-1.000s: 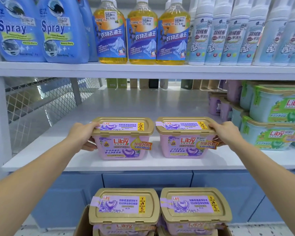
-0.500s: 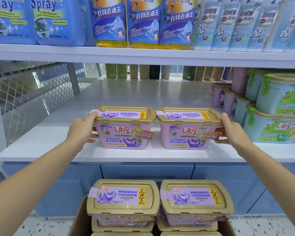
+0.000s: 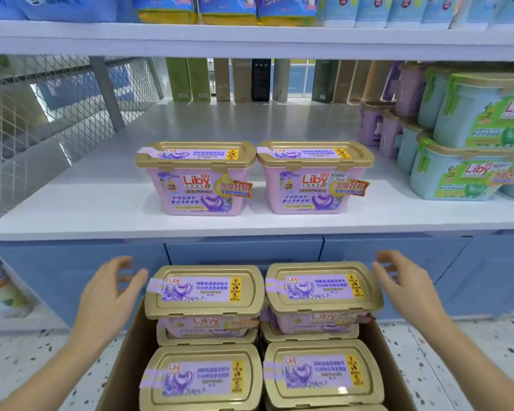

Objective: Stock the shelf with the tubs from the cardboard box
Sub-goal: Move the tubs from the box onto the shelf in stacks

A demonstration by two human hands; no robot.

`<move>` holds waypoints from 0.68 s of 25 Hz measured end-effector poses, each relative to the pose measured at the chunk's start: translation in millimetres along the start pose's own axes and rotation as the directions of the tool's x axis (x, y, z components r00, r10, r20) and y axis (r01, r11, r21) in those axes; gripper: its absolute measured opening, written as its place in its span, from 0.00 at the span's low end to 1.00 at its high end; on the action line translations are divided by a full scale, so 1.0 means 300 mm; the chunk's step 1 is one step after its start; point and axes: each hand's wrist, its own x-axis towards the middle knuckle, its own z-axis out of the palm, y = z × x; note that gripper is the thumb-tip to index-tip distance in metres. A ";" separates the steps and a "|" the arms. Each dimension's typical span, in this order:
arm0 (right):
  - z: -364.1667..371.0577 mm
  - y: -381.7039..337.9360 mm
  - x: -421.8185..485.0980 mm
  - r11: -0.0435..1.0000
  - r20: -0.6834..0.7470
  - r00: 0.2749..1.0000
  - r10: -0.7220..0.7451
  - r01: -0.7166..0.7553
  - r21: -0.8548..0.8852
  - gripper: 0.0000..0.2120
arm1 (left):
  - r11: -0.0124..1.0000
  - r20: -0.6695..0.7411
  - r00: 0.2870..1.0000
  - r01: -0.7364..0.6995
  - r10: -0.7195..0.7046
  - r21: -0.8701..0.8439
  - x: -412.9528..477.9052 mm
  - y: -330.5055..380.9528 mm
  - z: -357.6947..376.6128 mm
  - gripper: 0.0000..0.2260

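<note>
Above both hands, the white shelf board (image 3: pixel 72 209) carries two pink gold-lidded plastic tubs (image 3: pixel 198 179) labelled "Liby", released since a second ago. Between the hands, the brown cardboard box (image 3: pixel 125 357) holds more stacked tubs (image 3: pixel 205 292). Left hand (image 3: pixel 107 295) and right hand (image 3: pixel 404 289) have dropped, spread wide, empty.

Two pink plastic tubs with gold lids (image 3: pixel 196 179) (image 3: pixel 315 178) are set side by side, just apart, near the front edge of the white middle shelf (image 3: pixel 72 203). Pale green plastic tubs (image 3: pixel 469 170) are stacked at the shelf's right end. Below and in front, on the speckled floor (image 3: pixel 27 360), an open brown cardboard box (image 3: pixel 122 360) is filled with stacked gold-lidded pink tubs (image 3: pixel 205 292). The open left hand (image 3: pixel 107 295) and right hand (image 3: pixel 407 286) are held at either side of the top rear pair.
</note>
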 end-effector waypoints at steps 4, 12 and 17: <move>0.088 0.026 -0.069 0.991 0.116 0.985 0.131 -0.131 -0.007 0.24 | 0.977 0.239 0.960 0.179 -0.147 -0.119 -0.066 -0.045 0.077 0.18; 0.145 0.033 -0.079 0.911 0.104 0.934 0.342 -0.357 0.206 0.23 | 0.804 0.348 0.879 0.451 -0.325 -0.389 -0.083 -0.036 0.153 0.11; 0.159 0.022 -0.077 0.895 0.071 0.922 0.381 -0.387 0.221 0.22 | 0.766 0.269 0.869 0.494 -0.416 -0.411 -0.092 -0.021 0.156 0.12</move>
